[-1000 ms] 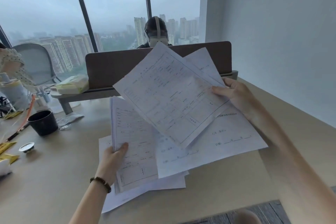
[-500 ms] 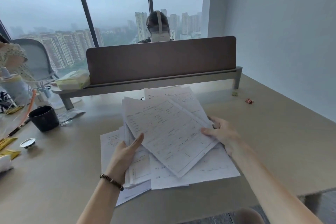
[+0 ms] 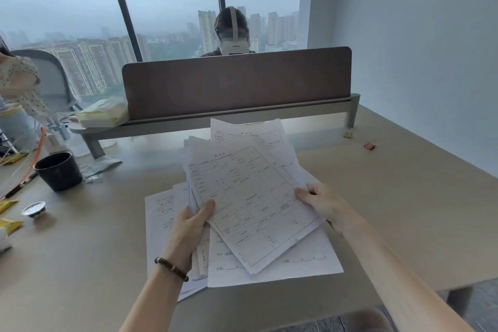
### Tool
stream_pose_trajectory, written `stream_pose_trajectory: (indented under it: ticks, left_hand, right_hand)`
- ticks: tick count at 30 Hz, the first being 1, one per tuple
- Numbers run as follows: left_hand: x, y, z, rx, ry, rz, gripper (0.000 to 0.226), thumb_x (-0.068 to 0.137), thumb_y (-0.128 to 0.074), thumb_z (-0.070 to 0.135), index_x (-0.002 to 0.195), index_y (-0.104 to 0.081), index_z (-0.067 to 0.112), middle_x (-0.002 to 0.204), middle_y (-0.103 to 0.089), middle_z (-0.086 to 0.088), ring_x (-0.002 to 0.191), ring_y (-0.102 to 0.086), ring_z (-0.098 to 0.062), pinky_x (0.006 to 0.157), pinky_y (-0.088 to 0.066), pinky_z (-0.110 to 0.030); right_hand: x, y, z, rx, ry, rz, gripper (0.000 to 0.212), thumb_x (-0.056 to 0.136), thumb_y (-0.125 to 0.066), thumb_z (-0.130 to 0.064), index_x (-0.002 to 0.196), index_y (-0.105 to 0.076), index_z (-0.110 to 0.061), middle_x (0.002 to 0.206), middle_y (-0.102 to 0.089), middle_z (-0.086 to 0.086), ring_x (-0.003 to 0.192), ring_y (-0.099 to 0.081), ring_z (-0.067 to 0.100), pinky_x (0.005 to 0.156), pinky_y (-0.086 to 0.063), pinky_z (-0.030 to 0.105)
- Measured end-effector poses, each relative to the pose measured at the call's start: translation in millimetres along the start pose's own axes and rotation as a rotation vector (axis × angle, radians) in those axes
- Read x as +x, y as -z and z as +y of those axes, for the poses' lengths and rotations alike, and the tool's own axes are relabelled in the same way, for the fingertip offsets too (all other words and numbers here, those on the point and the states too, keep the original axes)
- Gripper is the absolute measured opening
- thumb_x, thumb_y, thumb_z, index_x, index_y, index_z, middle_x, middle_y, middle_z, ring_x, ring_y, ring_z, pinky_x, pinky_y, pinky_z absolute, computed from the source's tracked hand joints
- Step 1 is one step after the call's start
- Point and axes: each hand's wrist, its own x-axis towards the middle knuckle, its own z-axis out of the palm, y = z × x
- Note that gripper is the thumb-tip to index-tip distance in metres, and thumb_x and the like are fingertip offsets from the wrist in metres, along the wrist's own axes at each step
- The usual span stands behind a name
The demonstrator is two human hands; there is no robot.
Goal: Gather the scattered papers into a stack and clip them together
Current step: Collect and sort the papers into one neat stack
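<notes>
**Both hands on a loose pile of papers at the middle of the counter**

I see the papers (image 3: 250,205) in an uneven pile, fanned at different angles, around the middle of the counter (image 3: 404,197) towards its near edge. My left hand (image 3: 188,229) grips the left side of the pile, thumb on top; its other fingers are hidden under the sheets. My right hand (image 3: 326,205) holds the right edge of the top sheet, fingers curled around it. Whether the top sheets are lifted or lie on the lower ones, I cannot tell. The print is too small to read.

A small red binder clip (image 3: 369,145) lies well apart, near the far right corner. A black cup (image 3: 58,170) stands towards the left edge. A brown divider panel (image 3: 237,83) runs along the far edge; a person behind it is mostly hidden. Behind is a large window with grey sky and towers.
</notes>
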Motion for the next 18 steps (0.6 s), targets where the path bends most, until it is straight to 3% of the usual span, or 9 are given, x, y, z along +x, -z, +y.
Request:
stream_pose_trajectory:
  ticks: [5, 8, 13, 18]
  left_hand:
    - [-3, -2, 1, -0.037, -0.018, -0.017, 0.025, 0.091, -0.067, 0.022, 0.113, -0.068, 0.011, 0.104, -0.078, -0.009, 0.093, -0.075, -0.029, 0.083, -0.061, -0.045]
    - [-4, -2, 1, -0.033, -0.026, -0.023, 0.027, 0.09, -0.068, 0.022, 0.115, -0.068, 0.012, 0.106, -0.077, -0.008, 0.095, -0.075, -0.03, 0.088, -0.058, -0.048]
    - [-5, -3, 0, 0.001, -0.05, -0.034, 0.036, 0.088, -0.07, 0.025, 0.12, -0.068, 0.01, 0.108, -0.077, -0.011, 0.096, -0.074, -0.031, 0.086, -0.059, -0.051]
    - [-8, -8, 2, 0.007, -0.084, -0.045, 0.031, 0.089, -0.069, 0.023, 0.118, -0.069, 0.012, 0.106, -0.078, -0.006, 0.095, -0.075, -0.025, 0.078, -0.062, -0.036]
  right_hand:
    - [4, -1, 6, 0.092, 0.049, 0.078, 0.019, 0.098, -0.06, -0.002, 0.114, -0.069, -0.007, 0.104, -0.076, 0.011, 0.091, -0.074, 0.023, 0.083, -0.06, 0.029]
    - [3, -3, 5, 0.106, 0.069, 0.112, 0.022, 0.1, -0.054, 0.002, 0.113, -0.069, -0.008, 0.096, -0.076, 0.006, 0.083, -0.074, 0.017, 0.072, -0.06, 0.023]
    - [1, -7, 5, 0.129, 0.076, 0.206, 0.028, 0.103, -0.05, -0.006, 0.09, -0.074, -0.014, 0.089, -0.077, 0.004, 0.089, -0.071, 0.025, 0.086, -0.056, 0.039]
    - [-2, -11, 5, 0.159, 0.048, 0.231, 0.029, 0.101, -0.052, -0.007, 0.089, -0.075, -0.018, 0.094, -0.078, 0.006, 0.095, -0.071, 0.027, 0.091, -0.055, 0.043]
